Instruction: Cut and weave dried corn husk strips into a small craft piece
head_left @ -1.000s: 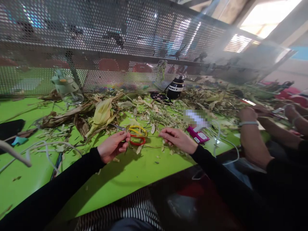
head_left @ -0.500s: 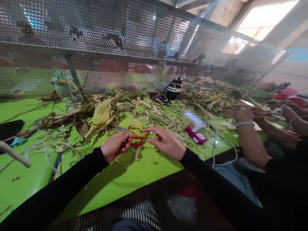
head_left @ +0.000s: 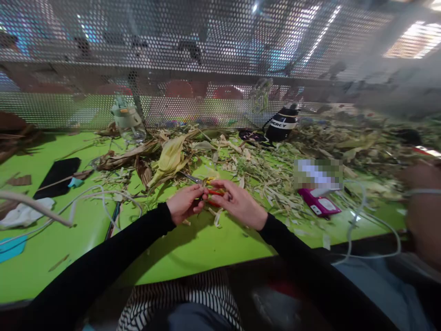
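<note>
My left hand is closed, thumb and fingers pinched together; what it holds is too small to make out. Directly beside it are the scissors, with red and yellow handles and metal blades pointing away to the upper left. My right hand has its fingers curled over those handles, partly hiding them. The two hands nearly meet just above the green table. Close behind the blades lies a pale yellow-green corn husk. A thin curled husk strip shows below the handles.
Husk scraps spread across the green table. A clear bottle, a dark bottle and a perforated metal screen stand behind. A phone and cables lie left; a magenta device and another person's arm are right.
My right hand has moved from open fingers beside the scissors to curling around their handles. The view has turned right, so the table things appear shifted, and more of the phone shows at left.
</note>
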Demonstrator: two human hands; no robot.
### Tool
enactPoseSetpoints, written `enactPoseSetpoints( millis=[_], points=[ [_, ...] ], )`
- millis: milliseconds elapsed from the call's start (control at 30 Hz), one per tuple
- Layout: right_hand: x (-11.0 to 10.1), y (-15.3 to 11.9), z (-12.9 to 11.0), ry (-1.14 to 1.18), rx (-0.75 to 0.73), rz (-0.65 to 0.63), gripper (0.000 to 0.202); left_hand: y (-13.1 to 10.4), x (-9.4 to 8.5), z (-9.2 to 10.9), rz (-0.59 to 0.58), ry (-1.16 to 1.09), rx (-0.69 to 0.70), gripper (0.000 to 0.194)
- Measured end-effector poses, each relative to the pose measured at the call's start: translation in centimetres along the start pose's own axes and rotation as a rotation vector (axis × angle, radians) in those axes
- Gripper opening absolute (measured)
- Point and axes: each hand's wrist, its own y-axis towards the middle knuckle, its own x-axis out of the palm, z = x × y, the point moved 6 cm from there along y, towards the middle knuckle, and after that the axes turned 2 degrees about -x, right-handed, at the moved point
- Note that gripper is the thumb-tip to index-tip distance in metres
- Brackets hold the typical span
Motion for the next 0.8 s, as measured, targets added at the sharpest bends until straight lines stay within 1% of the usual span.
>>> enactPoseSetpoints(
  millis=[33, 100, 167, 267, 333, 467, 633, 800],
  points=[
    [0.7, 0.0, 0.3, 0.084, 0.04, -0.04, 0.037, 0.0, 0.1, 0.0, -0.004, 0.001, 0.0, 0.016],
    [1.7, 0.1, 0.8, 0.182, 0.092, -0.109, 0.036, -0.1, 0.2, 0.0, -0.008, 0.001, 0.002, 0.016],
    [1.8, 0.1, 0.8, 0.121, 0.076, -0.121, 0.029, 0.0, 0.0, 0.0, -0.009, 0.002, 0.006, 0.015],
    [0.8, 0.2, 0.2, -0.089, -0.004, -0.054, 0.029, 0.2, -0.4, -0.1, 0.001, 0.017, 0.005, 0.014],
    [0.1, 0.2, -0.3, -0.172, -0.034, -0.013, 0.029, 0.4, -0.6, -0.3, 0.008, 0.038, 0.002, 0.014],
    [-0.6, 0.1, -1.1, -0.221, -0.086, 0.049, 0.028, 0.6, -0.7, -0.7, 0.001, 0.108, -0.003, 0.013],
    [-0.9, 0.4, -1.9, -0.288, -0.157, 0.064, 0.027, 0.4, -0.7, -1.3, -0.04, 0.184, -0.047, 0.009],
    [-1.4, 0.6, -2.2, -0.34, -0.147, 0.077, 0.027, 0.3, -0.9, -1.6, -0.054, 0.182, -0.082, 0.01]
  ],
)
